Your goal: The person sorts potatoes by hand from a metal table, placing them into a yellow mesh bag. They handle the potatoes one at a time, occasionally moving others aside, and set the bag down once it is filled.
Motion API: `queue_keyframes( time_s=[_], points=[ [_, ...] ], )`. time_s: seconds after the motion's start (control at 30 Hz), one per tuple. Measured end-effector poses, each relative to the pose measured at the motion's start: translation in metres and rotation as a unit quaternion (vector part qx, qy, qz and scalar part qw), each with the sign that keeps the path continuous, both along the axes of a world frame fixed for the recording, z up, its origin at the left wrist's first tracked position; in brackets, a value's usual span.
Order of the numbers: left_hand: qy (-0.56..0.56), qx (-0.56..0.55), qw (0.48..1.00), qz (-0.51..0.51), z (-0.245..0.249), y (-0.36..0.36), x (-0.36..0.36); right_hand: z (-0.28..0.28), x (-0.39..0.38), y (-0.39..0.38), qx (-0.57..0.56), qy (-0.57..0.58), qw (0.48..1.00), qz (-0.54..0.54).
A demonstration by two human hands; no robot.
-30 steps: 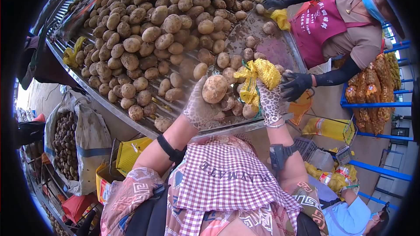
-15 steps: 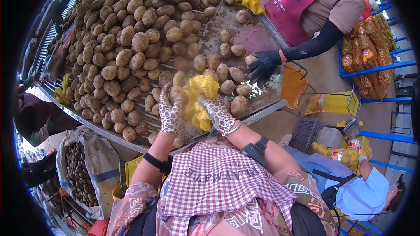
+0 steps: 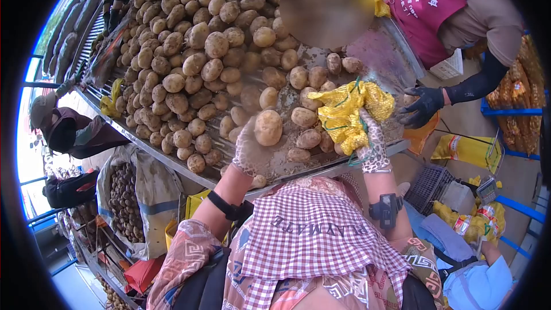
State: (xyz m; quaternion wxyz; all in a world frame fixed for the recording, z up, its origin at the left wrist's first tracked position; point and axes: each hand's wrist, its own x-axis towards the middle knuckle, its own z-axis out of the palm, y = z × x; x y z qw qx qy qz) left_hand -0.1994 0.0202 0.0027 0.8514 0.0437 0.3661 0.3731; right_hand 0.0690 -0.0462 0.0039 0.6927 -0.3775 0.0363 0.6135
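Head view, single moment.

- Left hand, gloved, is closed round one potato. The potato is held raised over the near edge of the worktop and is somewhat blurred.
- Right hand, gloved, is clenched on a yellow mesh bag. The bag is held up above the near right part of the worktop, just right of the potato and apart from it.
- The mesh bag is seen crumpled and bunched, with a green cord running through it. No bulge of contents can be made out, so it is judged empty or nearly so.
- The potato is not yet inside the bag. Whether the bag's mouth is opened cannot be told.
- A large heap of potatoes is spread over the far and left parts of the worktop. Loose ones lie near both hands.
- A co-worker's hand in a black glove is seen at the right edge of the worktop, near the bag but not touching it.
- A sack holding potatoes stands on the floor below the worktop, to the left.

Progress, as judged: early. One potato has been picked and the bag is in hand. Filling is almost wholly left to do, and most of the stock lies unsorted.
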Motion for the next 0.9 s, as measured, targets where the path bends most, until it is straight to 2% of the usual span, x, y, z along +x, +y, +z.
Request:
queue_keyframes(
  time_s=[0.03,0.1,0.17,0.2,0.23,0.27,0.3,0.33,0.37,0.4,0.43,0.47,0.5,0.53,0.57,0.63,0.67,0.7,0.73,0.77,0.8,0.83,0.87,0.9],
  points=[
    [0.000,0.002,1.000,0.006,0.001,0.000,0.003,-0.004,0.007,-0.003,-0.026,-0.003,1.000,-0.006],
    [-0.083,0.004,0.996,-0.038,0.011,0.000,0.008,0.011,0.003,-0.005,-0.055,-0.076,0.995,-0.023],
    [-0.096,-0.008,0.995,-0.025,0.020,-0.002,0.016,0.012,-0.007,-0.004,-0.040,-0.212,0.976,-0.020],
    [-0.092,-0.003,0.996,-0.017,0.022,-0.002,0.020,0.014,-0.013,-0.002,-0.042,-0.305,0.952,0.006],
    [-0.090,0.002,0.996,-0.010,0.024,-0.002,0.023,0.017,-0.025,-0.003,-0.017,-0.335,0.942,0.027],
    [-0.093,0.005,0.996,-0.011,0.023,-0.004,0.023,0.023,-0.034,-0.001,0.037,-0.408,0.906,0.104],
    [-0.091,-0.001,0.996,-0.014,0.021,-0.006,0.023,0.031,-0.041,0.002,0.090,-0.479,0.855,0.176],
    [-0.097,-0.002,0.995,-0.024,0.016,-0.005,0.028,0.048,-0.057,0.004,0.182,-0.579,0.775,0.174],
    [-0.118,0.113,0.986,-0.046,-0.018,-0.007,0.021,0.057,-0.065,0.010,0.207,-0.757,0.589,0.192],
    [-0.011,0.300,0.945,-0.130,-0.025,0.004,0.023,0.044,-0.077,0.013,0.230,-0.793,0.519,0.220],
    [-0.046,0.207,0.977,-0.038,-0.033,0.001,0.034,0.034,-0.086,0.016,0.210,-0.809,0.486,0.256],
    [-0.092,0.132,0.986,-0.044,-0.025,0.003,0.035,0.030,-0.084,0.018,0.209,-0.792,0.518,0.247],
    [-0.112,0.172,0.976,-0.068,-0.012,0.006,0.037,0.006,-0.077,0.021,0.227,-0.765,0.562,0.220],
    [-0.097,0.095,0.991,-0.006,0.004,0.006,0.046,-0.006,-0.071,0.019,0.198,-0.736,0.617,0.199],
    [-0.072,0.006,0.996,0.057,0.017,0.003,0.048,0.013,-0.062,0.013,0.138,-0.734,0.623,0.234],
    [-0.085,0.019,0.993,0.079,0.029,0.008,0.041,-0.006,-0.045,0.008,0.088,-0.746,0.613,0.244],
    [-0.096,0.003,0.992,0.086,0.017,0.016,0.034,-0.010,-0.038,0.011,0.086,-0.751,0.607,0.244],
    [-0.133,-0.016,0.986,0.103,0.029,0.019,0.036,-0.014,-0.036,0.009,0.080,-0.659,0.727,0.175],
    [-0.121,-0.005,0.988,0.095,0.041,0.018,0.041,-0.020,-0.039,0.004,0.071,-0.544,0.829,0.106],
    [-0.102,0.006,0.991,0.091,0.053,0.016,0.043,-0.005,-0.039,0.007,0.040,-0.522,0.845,0.110],
    [-0.108,0.065,0.991,0.039,0.053,0.016,0.038,0.011,-0.040,0.010,0.041,-0.543,0.834,0.087],
    [-0.161,0.066,0.985,0.009,0.051,0.016,0.038,0.015,-0.033,0.013,-0.045,-0.540,0.829,0.138],
    [-0.234,0.011,0.972,-0.001,0.055,0.013,0.036,-0.004,-0.014,0.016,-0.014,-0.352,0.911,0.212],
    [-0.203,0.019,0.979,0.024,0.048,0.013,0.038,0.011,-0.020,0.019,-0.076,-0.148,0.973,0.159]
  ],
)
